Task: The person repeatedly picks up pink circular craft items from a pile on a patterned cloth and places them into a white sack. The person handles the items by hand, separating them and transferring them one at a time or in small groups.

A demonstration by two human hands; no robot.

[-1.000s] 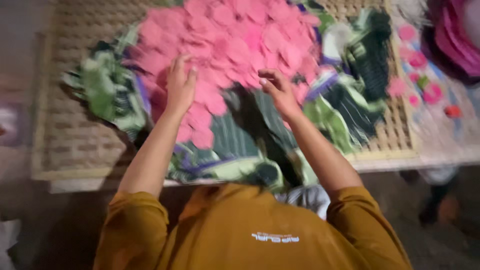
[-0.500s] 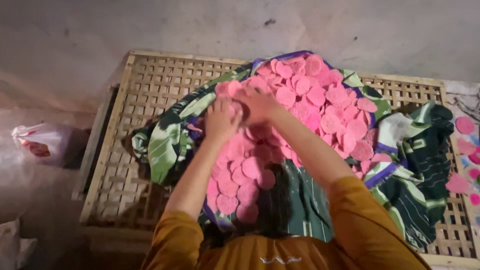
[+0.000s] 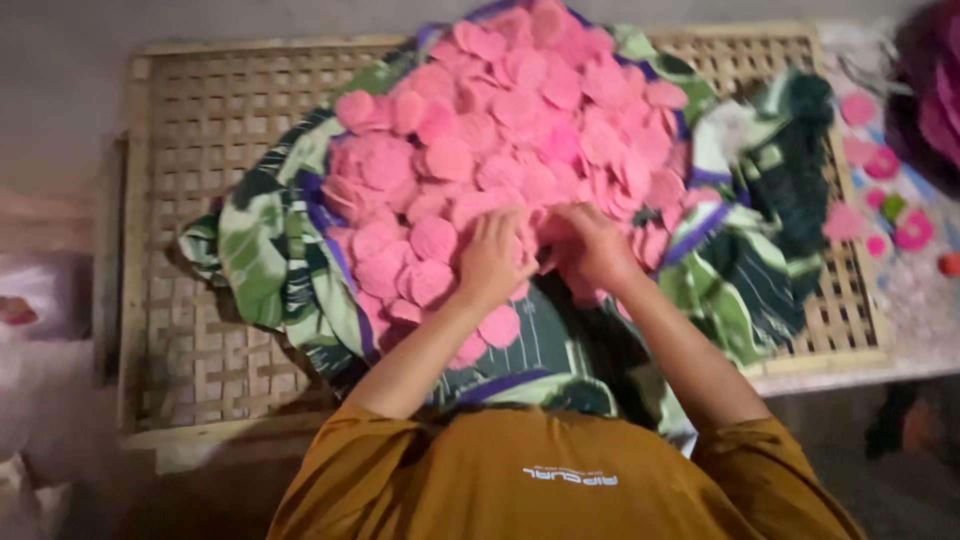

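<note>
A heap of round pink discs [image 3: 520,130] lies on a green, white and purple patterned cloth [image 3: 270,260], spread over a woven bamboo tray [image 3: 180,130]. Both my arms, in orange sleeves, reach into the near edge of the heap. My left hand [image 3: 492,258] rests palm down on the discs with its fingers laid over them. Just beside it, almost touching, my right hand [image 3: 592,246] has its fingers curled into the discs. Motion blur hides whether it holds any.
More pink discs and ring shapes [image 3: 905,230] lie scattered on a pale surface right of the tray, with a small green piece [image 3: 893,206] among them. A white plastic bag [image 3: 35,300] sits on the left. A pink pile [image 3: 940,90] shows at the top right.
A second ago my hands were spread apart on the heap. They came together high in the pile and now sit side by side at its near edge. The view has also shifted.
</note>
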